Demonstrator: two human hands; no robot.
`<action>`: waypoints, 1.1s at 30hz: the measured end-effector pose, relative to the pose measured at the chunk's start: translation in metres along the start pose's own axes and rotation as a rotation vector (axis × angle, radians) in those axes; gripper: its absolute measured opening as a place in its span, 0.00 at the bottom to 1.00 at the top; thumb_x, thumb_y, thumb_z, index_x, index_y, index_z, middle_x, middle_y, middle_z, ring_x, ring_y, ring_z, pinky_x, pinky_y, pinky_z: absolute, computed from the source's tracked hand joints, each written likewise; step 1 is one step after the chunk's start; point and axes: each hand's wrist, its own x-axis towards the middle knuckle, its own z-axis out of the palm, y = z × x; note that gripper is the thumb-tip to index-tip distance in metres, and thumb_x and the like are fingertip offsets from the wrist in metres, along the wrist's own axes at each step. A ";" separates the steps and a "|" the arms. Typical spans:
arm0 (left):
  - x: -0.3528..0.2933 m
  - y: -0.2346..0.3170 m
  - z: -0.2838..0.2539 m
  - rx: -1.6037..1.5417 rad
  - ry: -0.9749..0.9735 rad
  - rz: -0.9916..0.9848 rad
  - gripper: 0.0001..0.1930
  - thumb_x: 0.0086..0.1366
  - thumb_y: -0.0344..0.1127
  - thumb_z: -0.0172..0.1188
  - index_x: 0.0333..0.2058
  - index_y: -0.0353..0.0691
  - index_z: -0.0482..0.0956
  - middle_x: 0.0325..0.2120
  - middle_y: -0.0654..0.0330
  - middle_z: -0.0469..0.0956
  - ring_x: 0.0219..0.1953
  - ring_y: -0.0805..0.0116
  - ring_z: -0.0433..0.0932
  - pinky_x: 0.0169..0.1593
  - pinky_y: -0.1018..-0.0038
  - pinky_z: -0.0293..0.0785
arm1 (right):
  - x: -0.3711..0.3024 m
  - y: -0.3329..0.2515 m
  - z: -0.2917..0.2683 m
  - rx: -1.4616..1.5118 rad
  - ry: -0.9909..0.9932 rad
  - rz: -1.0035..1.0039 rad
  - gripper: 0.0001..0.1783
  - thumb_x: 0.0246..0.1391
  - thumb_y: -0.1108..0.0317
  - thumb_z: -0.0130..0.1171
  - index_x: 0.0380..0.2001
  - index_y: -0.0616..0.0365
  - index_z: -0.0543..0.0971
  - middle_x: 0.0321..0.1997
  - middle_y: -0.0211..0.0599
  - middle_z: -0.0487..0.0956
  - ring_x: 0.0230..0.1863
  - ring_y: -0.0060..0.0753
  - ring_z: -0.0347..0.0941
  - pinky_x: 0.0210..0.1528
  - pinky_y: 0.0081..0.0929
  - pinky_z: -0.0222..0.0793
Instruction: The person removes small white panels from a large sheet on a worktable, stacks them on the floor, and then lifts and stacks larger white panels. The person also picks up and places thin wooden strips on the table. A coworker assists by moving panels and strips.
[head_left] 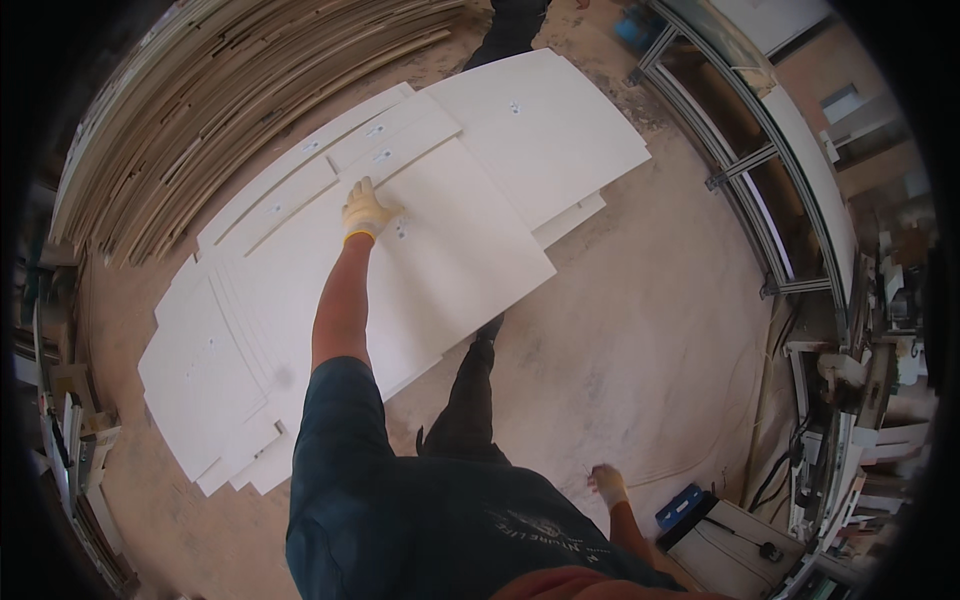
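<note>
My left hand [366,212], in a pale glove with a yellow cuff, is stretched out over a stack of white panels [470,225]. Its fingers are spread and appear to rest on the upper panels, near a small label [401,229]. Narrower white panels [400,145] lie just beyond the fingertips, overlapping one another. Low at my right side hangs my right hand [607,485], also gloved, away from the panels. Its fingers are curled together, and whatever they may hold is too small to make out.
Many long boards [240,110] are stacked at the far left. Another person's dark-clothed leg [505,35] stands beyond the panels. A metal-framed table [750,160] runs along the right. Nearer, a blue case [679,507] sits by a pale box [735,550] with a cable.
</note>
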 end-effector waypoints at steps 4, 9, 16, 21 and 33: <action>0.128 0.009 0.036 0.135 0.025 0.019 0.59 0.53 0.68 0.69 0.73 0.39 0.52 0.74 0.49 0.54 0.76 0.50 0.50 0.74 0.48 0.50 | 0.002 0.008 -0.056 -0.984 -0.380 -0.154 0.13 0.60 0.63 0.52 0.36 0.50 0.86 0.38 0.39 0.86 0.43 0.42 0.83 0.52 0.36 0.75; 0.139 0.034 0.091 0.241 0.164 0.062 0.57 0.53 0.71 0.66 0.71 0.40 0.56 0.73 0.49 0.54 0.77 0.47 0.47 0.75 0.47 0.44 | 0.023 -0.113 -0.104 -0.386 -0.398 0.120 0.17 0.67 0.57 0.47 0.42 0.57 0.80 0.37 0.42 0.84 0.32 0.37 0.82 0.33 0.36 0.78; 0.162 0.054 0.059 0.136 -0.132 -0.094 0.51 0.52 0.67 0.70 0.66 0.42 0.62 0.72 0.51 0.57 0.76 0.52 0.50 0.73 0.50 0.48 | 0.087 -0.286 -0.129 0.103 -0.317 0.174 0.19 0.67 0.62 0.47 0.53 0.63 0.75 0.40 0.46 0.84 0.34 0.40 0.84 0.36 0.35 0.81; 0.176 0.054 0.066 0.184 0.060 -0.161 0.46 0.49 0.62 0.73 0.61 0.45 0.65 0.67 0.53 0.63 0.72 0.55 0.56 0.71 0.52 0.53 | 0.108 -0.323 -0.206 0.164 -0.141 0.126 0.16 0.66 0.66 0.47 0.52 0.62 0.74 0.38 0.47 0.83 0.35 0.40 0.83 0.36 0.35 0.80; 0.006 0.296 0.100 -0.630 -0.109 -0.511 0.42 0.46 0.56 0.78 0.54 0.39 0.71 0.42 0.46 0.81 0.50 0.50 0.79 0.54 0.58 0.76 | 0.309 -0.460 -0.271 -0.481 -0.448 -0.386 0.16 0.62 0.62 0.48 0.37 0.58 0.83 0.35 0.39 0.84 0.33 0.36 0.80 0.39 0.36 0.76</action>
